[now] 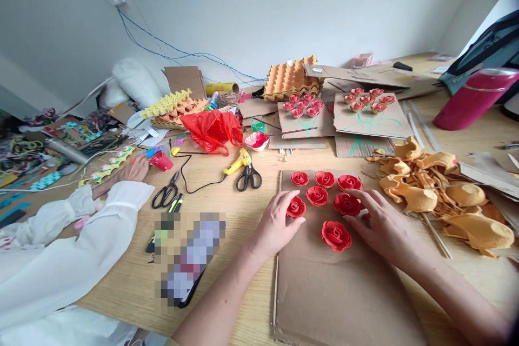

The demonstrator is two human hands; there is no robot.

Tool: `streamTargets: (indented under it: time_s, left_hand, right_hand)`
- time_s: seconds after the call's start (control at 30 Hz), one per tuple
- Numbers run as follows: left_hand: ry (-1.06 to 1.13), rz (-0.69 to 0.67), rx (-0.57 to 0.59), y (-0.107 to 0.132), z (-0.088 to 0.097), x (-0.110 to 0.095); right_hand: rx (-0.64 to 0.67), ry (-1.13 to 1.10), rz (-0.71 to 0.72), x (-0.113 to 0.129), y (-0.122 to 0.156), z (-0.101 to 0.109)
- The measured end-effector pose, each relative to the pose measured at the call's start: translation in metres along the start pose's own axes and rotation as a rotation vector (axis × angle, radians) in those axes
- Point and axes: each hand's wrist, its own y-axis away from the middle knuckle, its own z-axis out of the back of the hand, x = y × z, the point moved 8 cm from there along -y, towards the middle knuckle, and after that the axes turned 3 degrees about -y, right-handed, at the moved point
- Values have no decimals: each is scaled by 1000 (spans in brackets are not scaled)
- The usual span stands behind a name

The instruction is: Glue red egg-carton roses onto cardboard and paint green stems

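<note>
My left hand point(278, 224) has its thumb and fingers closed around the sides of a red paper rose point(295, 207) at the left edge of a brown cardboard sheet point(336, 297). Opposite it, my right hand point(375, 221) grips another red rose point(346, 204) between thumb and fingers. Both flowers rest on or very close to the cardboard. Above them lies a row of similar roses point(325, 179), with one more rose point(317, 195) between my hands. A larger rose point(336, 235) sits lower down, apart from both hands.
At left, a co-worker's hand point(138, 167) reaches beside a red cup point(161, 161). Scissors point(248, 177), a yellow glue gun point(239, 162) and a phone point(193, 259) lie left of the cardboard. Torn egg-carton pieces point(421, 200) crowd the right; flower-covered boards point(308, 124) stand behind.
</note>
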Motion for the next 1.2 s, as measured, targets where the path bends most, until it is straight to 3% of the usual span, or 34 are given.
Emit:
streamTargets:
  time_s: [0.5, 1.2]
  left_hand:
    - [-40, 16, -63, -21, -9, 5]
    - [3, 17, -148, -15, -6, 8]
  right_hand:
    - [-4, -14, 1, -2, 2, 1]
    - [-28, -21, -11, 4, 3, 1]
